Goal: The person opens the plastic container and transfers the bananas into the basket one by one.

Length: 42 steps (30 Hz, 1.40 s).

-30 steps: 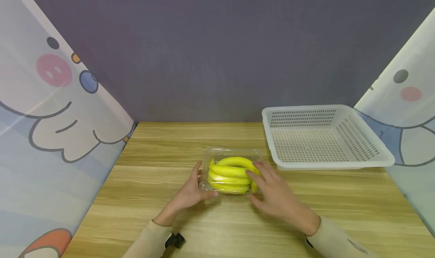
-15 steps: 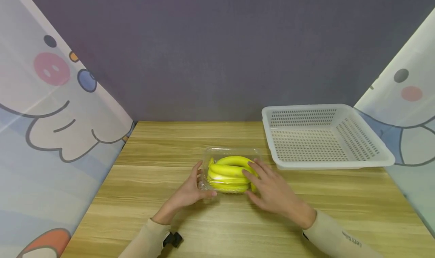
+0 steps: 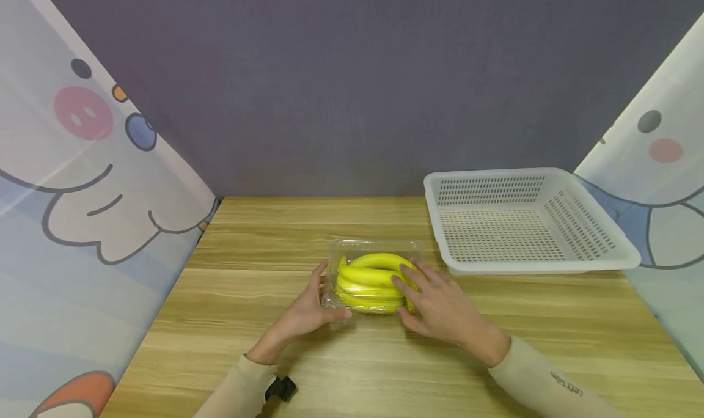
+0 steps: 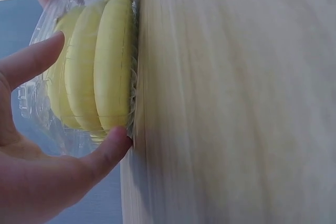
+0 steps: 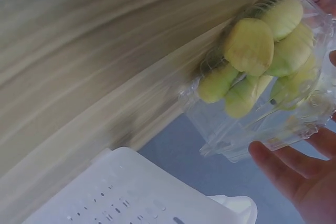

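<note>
The clear plastic box point(image 3: 376, 245) sits on the wooden table point(image 3: 264, 241) between my two hands, its lid arched over yellow bananas point(image 3: 370, 276) that lie lengthwise inside. My left hand point(image 3: 301, 312) cups the left end, thumb along the near lower edge and fingers bent round the side. My right hand point(image 3: 448, 311) is spread over the right end, fingers fairly straight across the lid and thumb by the near edge. As I judge it, the thin plastic is the weak point: if I press harder with the right than the left, the lid could buckle or a corner pop up, and a one-sided push could make the box skid over the smooth board. The bananas look piled high, so one caught under the rim could keep the lid from seating. I can't tell whether the catches are fastened; glare and clear plastic confuse the edges in both wrist views. Nor can I count the bananas, or see how firmly my right fingertips bear down. My forearms are cut off at the sleeves point(image 3: 236, 387). Beyond, well apart on the right, stands a white slotted basket point(image 3: 541, 266), with a dark grey backdrop point(image 3: 330, 100) behind.
</note>
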Each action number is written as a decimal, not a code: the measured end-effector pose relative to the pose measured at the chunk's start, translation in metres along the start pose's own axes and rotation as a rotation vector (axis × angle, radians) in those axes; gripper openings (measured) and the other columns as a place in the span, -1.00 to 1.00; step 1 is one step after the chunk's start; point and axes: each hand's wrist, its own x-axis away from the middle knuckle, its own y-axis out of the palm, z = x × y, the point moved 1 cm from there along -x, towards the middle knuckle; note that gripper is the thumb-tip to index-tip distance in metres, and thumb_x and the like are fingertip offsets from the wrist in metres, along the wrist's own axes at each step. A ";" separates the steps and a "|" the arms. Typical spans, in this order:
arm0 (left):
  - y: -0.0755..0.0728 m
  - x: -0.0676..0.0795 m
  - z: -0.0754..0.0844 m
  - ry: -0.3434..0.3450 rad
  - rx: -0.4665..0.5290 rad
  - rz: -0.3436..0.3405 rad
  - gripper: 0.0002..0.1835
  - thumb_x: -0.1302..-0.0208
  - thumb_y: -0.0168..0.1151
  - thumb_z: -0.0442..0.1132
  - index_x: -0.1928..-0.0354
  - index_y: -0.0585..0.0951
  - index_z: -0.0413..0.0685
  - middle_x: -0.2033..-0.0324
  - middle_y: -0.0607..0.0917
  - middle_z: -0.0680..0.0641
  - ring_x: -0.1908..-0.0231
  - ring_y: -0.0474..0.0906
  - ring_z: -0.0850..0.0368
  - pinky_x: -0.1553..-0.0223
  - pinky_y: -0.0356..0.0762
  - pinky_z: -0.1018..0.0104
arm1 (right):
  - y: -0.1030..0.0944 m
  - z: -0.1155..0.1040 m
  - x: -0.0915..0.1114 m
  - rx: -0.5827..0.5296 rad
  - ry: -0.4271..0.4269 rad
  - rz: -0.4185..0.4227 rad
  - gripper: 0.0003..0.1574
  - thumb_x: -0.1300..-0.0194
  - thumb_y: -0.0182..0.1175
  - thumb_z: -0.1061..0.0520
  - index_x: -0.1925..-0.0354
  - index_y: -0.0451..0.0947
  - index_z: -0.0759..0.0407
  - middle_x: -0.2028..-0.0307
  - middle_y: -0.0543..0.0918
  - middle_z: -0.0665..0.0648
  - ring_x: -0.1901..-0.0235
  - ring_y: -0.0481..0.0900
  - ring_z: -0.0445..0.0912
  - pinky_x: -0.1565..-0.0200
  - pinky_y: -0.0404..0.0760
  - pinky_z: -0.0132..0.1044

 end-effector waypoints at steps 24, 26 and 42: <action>0.001 0.001 0.003 -0.007 0.024 0.019 0.31 -0.05 0.61 -0.19 -0.62 -0.20 -0.01 -0.46 0.18 -0.38 -0.41 0.19 -0.38 -0.32 0.24 -0.32 | -0.004 0.009 -0.007 0.042 -0.115 0.119 -0.24 -0.60 -0.28 -0.23 0.00 0.69 0.24 0.02 0.74 0.26 0.05 0.70 0.24 0.34 0.74 -0.03; 0.001 0.001 0.003 -0.009 0.010 0.023 0.31 -0.05 0.61 -0.17 -0.62 -0.18 -0.01 -0.47 0.17 -0.40 -0.41 0.18 -0.40 -0.31 0.24 -0.34 | -0.005 0.010 -0.008 0.030 -0.112 0.111 -0.22 -0.60 -0.30 -0.24 -0.02 0.68 0.24 0.01 0.73 0.25 0.04 0.70 0.24 0.33 0.74 -0.01; 0.001 0.003 0.002 -0.004 -0.001 0.018 0.32 -0.04 0.63 -0.12 -0.62 -0.17 0.03 -0.48 0.11 -0.47 -0.42 0.14 -0.45 -0.32 0.12 -0.43 | -0.010 0.017 -0.012 -0.063 -0.075 0.127 -0.25 -0.59 -0.24 -0.25 -0.06 0.65 0.28 -0.02 0.70 0.30 0.01 0.68 0.24 0.14 0.72 0.02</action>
